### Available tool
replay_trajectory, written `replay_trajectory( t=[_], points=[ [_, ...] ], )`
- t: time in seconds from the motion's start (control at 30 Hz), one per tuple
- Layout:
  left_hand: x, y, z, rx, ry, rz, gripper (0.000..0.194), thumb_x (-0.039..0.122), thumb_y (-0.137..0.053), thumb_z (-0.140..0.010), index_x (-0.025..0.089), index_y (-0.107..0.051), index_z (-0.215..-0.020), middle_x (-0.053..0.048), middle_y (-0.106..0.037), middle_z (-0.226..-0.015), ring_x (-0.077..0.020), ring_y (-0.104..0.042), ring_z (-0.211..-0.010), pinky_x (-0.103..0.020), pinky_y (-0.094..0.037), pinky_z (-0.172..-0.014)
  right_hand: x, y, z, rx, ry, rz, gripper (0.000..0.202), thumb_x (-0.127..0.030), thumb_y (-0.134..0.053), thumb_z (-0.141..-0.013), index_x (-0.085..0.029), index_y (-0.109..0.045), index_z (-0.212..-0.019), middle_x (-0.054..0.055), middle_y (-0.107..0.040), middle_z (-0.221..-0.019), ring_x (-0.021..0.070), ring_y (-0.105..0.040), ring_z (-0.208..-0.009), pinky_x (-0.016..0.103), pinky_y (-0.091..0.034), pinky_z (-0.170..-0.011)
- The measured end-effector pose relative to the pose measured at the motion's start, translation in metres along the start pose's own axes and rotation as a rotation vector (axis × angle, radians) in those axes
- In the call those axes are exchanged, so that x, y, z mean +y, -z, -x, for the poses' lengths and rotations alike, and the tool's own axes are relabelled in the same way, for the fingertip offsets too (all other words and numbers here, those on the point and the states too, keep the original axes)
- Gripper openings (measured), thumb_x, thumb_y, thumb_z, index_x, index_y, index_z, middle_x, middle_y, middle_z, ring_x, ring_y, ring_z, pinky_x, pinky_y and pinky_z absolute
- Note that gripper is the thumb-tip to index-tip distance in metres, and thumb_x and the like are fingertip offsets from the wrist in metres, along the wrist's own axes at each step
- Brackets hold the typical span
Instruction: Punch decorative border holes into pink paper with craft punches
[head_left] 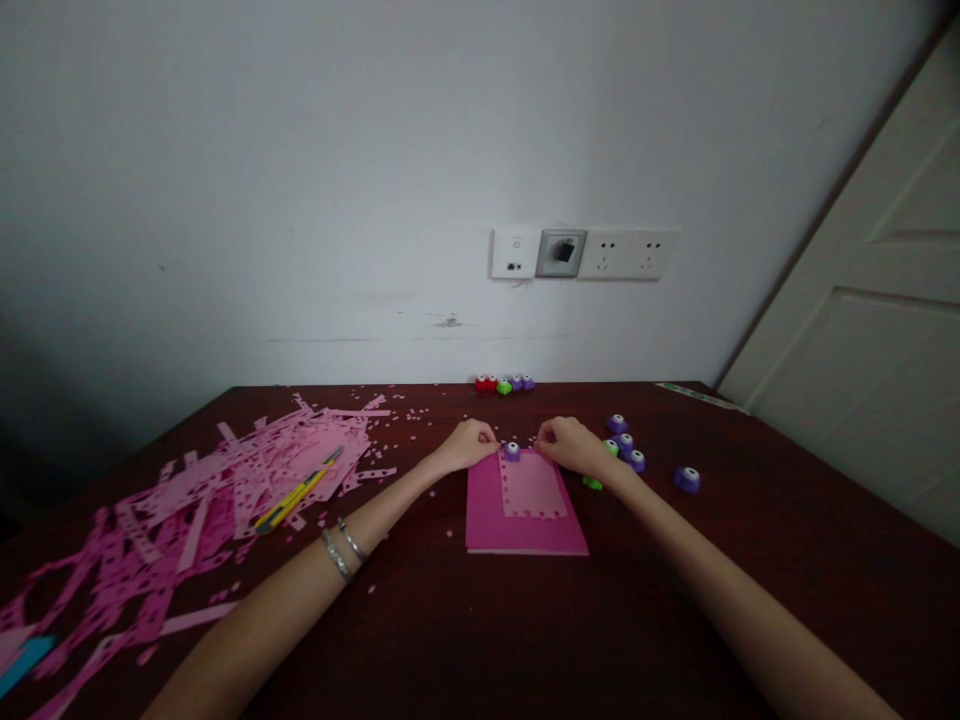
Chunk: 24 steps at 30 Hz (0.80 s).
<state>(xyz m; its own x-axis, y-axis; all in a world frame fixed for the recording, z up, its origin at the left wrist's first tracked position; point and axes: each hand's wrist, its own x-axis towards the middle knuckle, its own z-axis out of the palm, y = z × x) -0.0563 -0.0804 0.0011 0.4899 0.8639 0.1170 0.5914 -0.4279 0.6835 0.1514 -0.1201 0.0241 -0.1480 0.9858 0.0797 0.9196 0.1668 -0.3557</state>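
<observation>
Hands, two, bare. Left hand [469,445]: thumb and fingers drawn close together at the far left corner of the papers; whether paper is pinched between them cannot be told. Right hand [571,445]: fingertips likewise nearly together, at the far right of the light pink sheet; grip on it likewise not certain.

Light pink sheet [532,485], one: between and nearer than the hands, lying on a magenta card [484,525]; marks visible along its left and near edges.

Purple punch [511,452], one: between the hands, nearer the left, at the sheet's far left corner.

Loose punches [636,460], purple and green: just beside and beyond the right forearm; one purple well apart, farther right. Row of punches [504,386], red, green, purple: beyond both hands, at the table's [420,650] far edge.

Pink scraps [247,470], a heap: left of the left hand, yellow cutter [300,490] on top.

Step in hand, as judged: lining up the sheet's far edge with the punch. Next move calls for a flat, square sheet and steady fingertips.
</observation>
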Motion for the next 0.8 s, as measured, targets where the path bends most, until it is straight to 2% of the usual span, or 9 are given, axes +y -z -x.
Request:
replay_trajectory(
  t=[0.1,0.17,0.23,0.33,0.43,0.53,0.7,0.8],
  points=[
    [0.000,0.004,0.000,0.009,-0.007,0.001,0.023,0.031,-0.055,-0.071,0.011,-0.065,-0.071,-0.004,-0.063,-0.065,-0.0120,-0.054,-0.059,-0.022,-0.037,-0.053,-0.005,0.005,0.002,0.092,-0.099,0.084,0.017,-0.025,-0.053,-0.074,-0.015,-0.066,-0.076,0.012,-0.067,-0.081,0.0235,-0.062,-0.076,0.027,-0.038,-0.057],
    [0.004,0.010,0.000,0.011,-0.010,0.016,0.023,0.031,-0.055,-0.071,0.011,-0.065,-0.070,-0.003,-0.063,-0.064,-0.0120,-0.054,-0.059,-0.021,-0.037,-0.054,-0.009,0.009,0.002,0.095,-0.093,0.050,0.016,-0.024,-0.053,-0.074,-0.015,-0.066,-0.074,0.011,-0.066,-0.076,0.0218,-0.062,-0.072,0.026,-0.038,-0.056],
    [0.009,0.017,-0.001,0.011,-0.015,0.045,0.023,0.032,-0.056,-0.071,0.011,-0.065,-0.069,-0.003,-0.062,-0.062,-0.0112,-0.052,-0.058,-0.021,-0.036,-0.054,-0.015,0.012,0.002,0.033,-0.086,-0.069,0.016,-0.025,-0.054,-0.075,-0.014,-0.065,-0.070,0.009,-0.064,-0.066,0.0174,-0.060,-0.061,0.023,-0.038,-0.052],
    [0.016,0.025,-0.005,-0.013,-0.008,0.087,0.027,0.036,-0.058,-0.070,0.011,-0.064,-0.064,-0.001,-0.058,-0.057,-0.0089,-0.047,-0.052,-0.021,-0.033,-0.050,-0.025,0.015,0.002,-0.111,-0.119,-0.289,0.023,-0.030,-0.052,-0.078,-0.013,-0.060,-0.063,0.004,-0.058,-0.053,0.0098,-0.049,-0.040,0.021,-0.034,-0.040],
    [0.022,0.028,-0.009,-0.065,0.047,0.129,0.028,0.038,-0.060,-0.068,0.012,-0.061,-0.060,0.001,-0.054,-0.052,-0.0066,-0.041,-0.045,-0.020,-0.029,-0.044,-0.029,0.014,0.000,-0.220,-0.138,-0.452,0.029,-0.030,-0.049,-0.080,-0.014,-0.053,-0.056,0.000,-0.052,-0.045,0.0059,-0.039,-0.032,0.019,-0.028,-0.034],
    [0.026,0.029,-0.014,-0.174,0.124,0.210,0.025,0.036,-0.062,-0.066,0.013,-0.058,-0.059,0.002,-0.052,-0.051,-0.0055,-0.039,-0.042,-0.020,-0.027,-0.041,-0.026,0.009,-0.005,-0.283,-0.132,-0.569,0.030,-0.031,-0.050,-0.079,-0.015,-0.051,-0.053,-0.003,-0.046,-0.040,0.0045,-0.035,-0.030,0.018,-0.025,-0.032],
    [0.031,0.030,-0.021,-0.429,0.256,0.281,0.020,0.029,-0.063,-0.065,0.012,-0.056,-0.058,0.002,-0.049,-0.049,-0.0035,-0.034,-0.039,-0.019,-0.021,-0.038,-0.019,0.004,-0.012,-0.399,-0.154,-0.665,0.029,-0.031,-0.053,-0.076,-0.014,-0.050,-0.052,-0.005,-0.042,-0.038,0.0025,-0.029,-0.030,0.017,-0.017,-0.030],
    [0.033,0.031,-0.025,-0.516,0.292,0.351,0.019,0.027,-0.064,-0.065,0.011,-0.056,-0.059,0.002,-0.048,-0.049,-0.0025,-0.031,-0.038,-0.019,-0.017,-0.037,-0.021,0.003,-0.012,-0.472,-0.184,-0.678,0.028,-0.029,-0.053,-0.075,-0.014,-0.049,-0.051,-0.006,-0.041,-0.038,0.0019,-0.029,-0.030,0.016,-0.016,-0.030]
  ],
)
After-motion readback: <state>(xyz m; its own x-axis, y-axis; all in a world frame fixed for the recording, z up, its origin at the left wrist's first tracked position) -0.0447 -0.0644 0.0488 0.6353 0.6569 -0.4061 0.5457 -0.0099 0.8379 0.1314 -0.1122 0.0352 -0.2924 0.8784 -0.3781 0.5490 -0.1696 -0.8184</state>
